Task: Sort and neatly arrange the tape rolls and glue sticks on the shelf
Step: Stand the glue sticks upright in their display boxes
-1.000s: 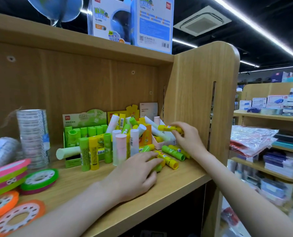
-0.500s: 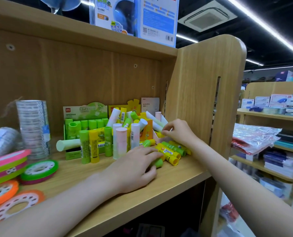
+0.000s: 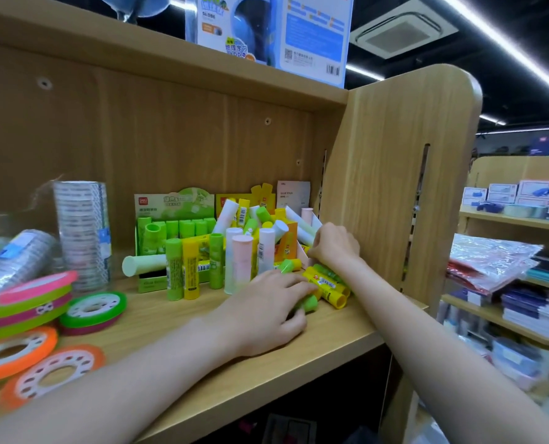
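Observation:
Glue sticks crowd the right end of the wooden shelf (image 3: 177, 357). Several stand upright: green (image 3: 174, 267), yellow (image 3: 190, 267), pale pink (image 3: 242, 261). More lie jumbled in a yellow display box (image 3: 287, 243). A small heap of yellow and green sticks (image 3: 327, 285) lies by the side panel. My left hand (image 3: 266, 310) rests on the board, fingers and thumb round a lying green glue stick (image 3: 308, 304). My right hand (image 3: 334, 245) is curled just above the heap at the box's corner; what its fingers hold is hidden. Coloured tape rolls (image 3: 26, 299) sit at the left.
A green display box of glue sticks (image 3: 174, 206) stands at the back. Clear tape stacks stand (image 3: 82, 232) and lie (image 3: 10, 264) at the left, with green (image 3: 93, 307) and orange (image 3: 13, 354) rolls in front. The side panel (image 3: 395, 187) closes the right; a globe box (image 3: 266, 27) sits above.
My right hand came down from holding a yellow glue stick near the panel to the heap beside the box. My left hand stayed on the lying green stick.

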A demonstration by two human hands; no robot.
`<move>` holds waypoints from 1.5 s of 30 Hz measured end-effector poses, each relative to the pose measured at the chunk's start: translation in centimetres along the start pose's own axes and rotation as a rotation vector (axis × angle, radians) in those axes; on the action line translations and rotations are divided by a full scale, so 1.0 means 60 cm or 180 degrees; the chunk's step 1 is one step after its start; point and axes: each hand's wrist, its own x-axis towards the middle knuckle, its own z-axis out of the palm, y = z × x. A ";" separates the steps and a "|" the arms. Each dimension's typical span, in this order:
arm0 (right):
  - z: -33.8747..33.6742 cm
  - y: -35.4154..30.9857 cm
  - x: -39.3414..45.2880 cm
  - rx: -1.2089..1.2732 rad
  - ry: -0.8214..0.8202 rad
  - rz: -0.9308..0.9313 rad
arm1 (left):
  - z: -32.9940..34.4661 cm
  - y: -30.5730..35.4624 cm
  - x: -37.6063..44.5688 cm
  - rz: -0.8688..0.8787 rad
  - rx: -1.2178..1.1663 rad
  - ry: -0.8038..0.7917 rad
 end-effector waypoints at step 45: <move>-0.023 0.048 0.056 0.0124 0.0025 -0.1074 | 0.003 -0.001 0.002 -0.0188 -0.0086 0.0067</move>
